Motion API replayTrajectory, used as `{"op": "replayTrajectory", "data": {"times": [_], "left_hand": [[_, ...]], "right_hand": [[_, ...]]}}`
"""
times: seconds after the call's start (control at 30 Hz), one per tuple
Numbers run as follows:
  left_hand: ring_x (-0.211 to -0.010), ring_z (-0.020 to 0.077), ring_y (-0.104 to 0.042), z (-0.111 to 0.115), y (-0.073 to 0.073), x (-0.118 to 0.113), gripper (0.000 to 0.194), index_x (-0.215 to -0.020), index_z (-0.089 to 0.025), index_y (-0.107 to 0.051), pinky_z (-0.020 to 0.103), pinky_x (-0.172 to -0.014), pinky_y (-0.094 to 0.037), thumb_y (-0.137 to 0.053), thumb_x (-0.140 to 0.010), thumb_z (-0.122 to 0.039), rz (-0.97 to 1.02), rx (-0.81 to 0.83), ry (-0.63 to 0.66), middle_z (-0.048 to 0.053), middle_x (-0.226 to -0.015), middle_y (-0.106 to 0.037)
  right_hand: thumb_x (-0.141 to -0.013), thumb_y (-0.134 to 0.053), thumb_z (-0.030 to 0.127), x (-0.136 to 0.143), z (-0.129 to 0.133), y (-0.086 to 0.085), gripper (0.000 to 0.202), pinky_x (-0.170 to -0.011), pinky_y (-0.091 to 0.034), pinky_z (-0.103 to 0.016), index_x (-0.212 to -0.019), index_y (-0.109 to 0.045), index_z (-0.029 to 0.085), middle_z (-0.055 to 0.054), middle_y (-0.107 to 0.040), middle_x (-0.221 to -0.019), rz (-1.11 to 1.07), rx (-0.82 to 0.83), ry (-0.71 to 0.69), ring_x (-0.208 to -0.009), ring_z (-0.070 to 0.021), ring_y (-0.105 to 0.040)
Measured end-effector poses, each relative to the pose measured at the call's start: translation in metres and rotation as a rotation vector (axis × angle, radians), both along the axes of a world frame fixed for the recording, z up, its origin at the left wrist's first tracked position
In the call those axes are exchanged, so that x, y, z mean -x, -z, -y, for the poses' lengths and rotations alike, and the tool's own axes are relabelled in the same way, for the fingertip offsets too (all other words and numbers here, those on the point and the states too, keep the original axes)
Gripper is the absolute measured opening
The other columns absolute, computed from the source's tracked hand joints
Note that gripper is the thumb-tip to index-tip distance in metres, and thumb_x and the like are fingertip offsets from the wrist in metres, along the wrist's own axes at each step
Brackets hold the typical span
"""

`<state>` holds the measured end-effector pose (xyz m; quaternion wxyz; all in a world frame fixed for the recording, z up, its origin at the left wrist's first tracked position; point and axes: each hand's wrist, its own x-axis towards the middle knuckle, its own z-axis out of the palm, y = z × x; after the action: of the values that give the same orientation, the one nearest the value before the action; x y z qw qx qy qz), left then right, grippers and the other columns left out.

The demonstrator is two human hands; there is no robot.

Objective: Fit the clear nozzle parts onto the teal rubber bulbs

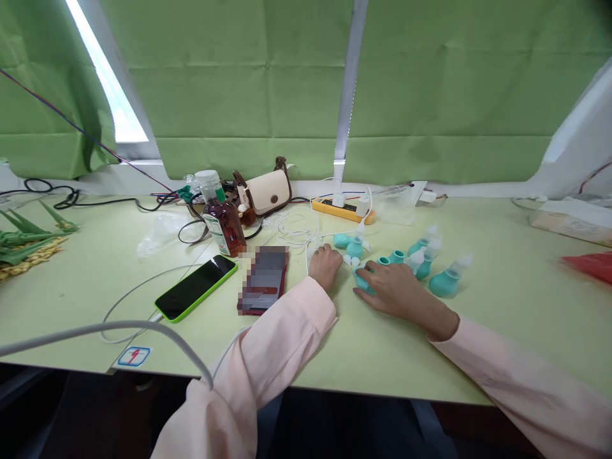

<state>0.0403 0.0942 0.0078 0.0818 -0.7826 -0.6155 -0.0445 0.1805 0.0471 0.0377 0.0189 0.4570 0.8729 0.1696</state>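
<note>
My right hand (389, 287) has its fingers round a teal bulb (364, 280) on the pale table. Just left of it, my left hand (326, 264) is by some small white pieces (352, 261), fingers bent and pointing down; whether it holds one is too small to tell. Behind the hands lie a teal bulb (342, 240) and an upright one (354, 247) with a clear tip. Two open teal bulbs, one of them here (396, 256), stand beyond my right hand. Several teal bulbs with clear tips stand to the right, the outermost (444, 282) apart from the others.
A green-edged phone (196, 288), a red-cased phone (264, 280) and a bottle of dark red liquid (222, 223) are on the left. Behind are a cream bag (269, 191), tangled white cables (296, 231) and a yellow power strip (325, 207). A grey cable crosses my left sleeve.
</note>
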Motion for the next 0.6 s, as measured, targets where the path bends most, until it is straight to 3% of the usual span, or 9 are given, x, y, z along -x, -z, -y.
{"op": "replayTrajectory", "data": {"times": [0.13, 0.27, 0.47, 0.6], "left_hand": [[-0.085, 0.0172, -0.054, -0.0013, -0.0014, 0.0052, 0.025, -0.105, -0.013, -0.046, 0.032, -0.069, -0.046, -0.043, -0.081, -0.018, 0.052, -0.004, 0.044, 0.008, -0.101, -0.052], [-0.081, 0.0175, -0.056, 0.0011, -0.0015, 0.0065, 0.043, -0.115, -0.018, -0.037, 0.026, -0.063, -0.044, -0.039, -0.075, -0.002, 0.088, -0.025, 0.092, 0.008, -0.098, -0.051], [-0.081, 0.0200, -0.056, 0.0042, -0.0022, 0.0055, 0.032, -0.097, -0.016, -0.053, 0.027, -0.062, -0.043, -0.038, -0.073, -0.001, 0.061, 0.025, 0.169, 0.009, -0.092, -0.050], [-0.081, 0.0202, -0.056, 0.0084, -0.0094, 0.0050, 0.030, -0.098, -0.016, -0.053, 0.028, -0.063, -0.043, -0.036, -0.076, -0.004, 0.028, 0.064, 0.236, 0.009, -0.092, -0.050]], "right_hand": [[-0.081, -0.035, 0.037, -0.0003, -0.0003, 0.0011, 0.031, -0.044, -0.014, -0.024, -0.087, -0.055, 0.015, -0.008, -0.056, -0.078, -0.004, -0.009, -0.012, -0.059, -0.0156, -0.052], [-0.080, -0.034, 0.037, -0.0006, -0.0007, 0.0016, 0.030, -0.044, -0.012, -0.024, -0.090, -0.055, 0.017, -0.006, -0.057, -0.079, -0.007, -0.025, -0.022, -0.058, -0.0158, -0.052], [-0.081, -0.033, 0.037, 0.0000, -0.0015, 0.0014, 0.031, -0.045, -0.011, -0.025, -0.089, -0.055, 0.018, -0.006, -0.058, -0.075, -0.016, -0.036, -0.028, -0.059, -0.0164, -0.052], [-0.080, -0.033, 0.039, -0.0008, -0.0015, 0.0020, 0.032, -0.045, -0.010, -0.025, -0.085, -0.056, 0.018, -0.005, -0.058, -0.074, -0.026, -0.051, -0.028, -0.059, -0.0172, -0.053]]}}
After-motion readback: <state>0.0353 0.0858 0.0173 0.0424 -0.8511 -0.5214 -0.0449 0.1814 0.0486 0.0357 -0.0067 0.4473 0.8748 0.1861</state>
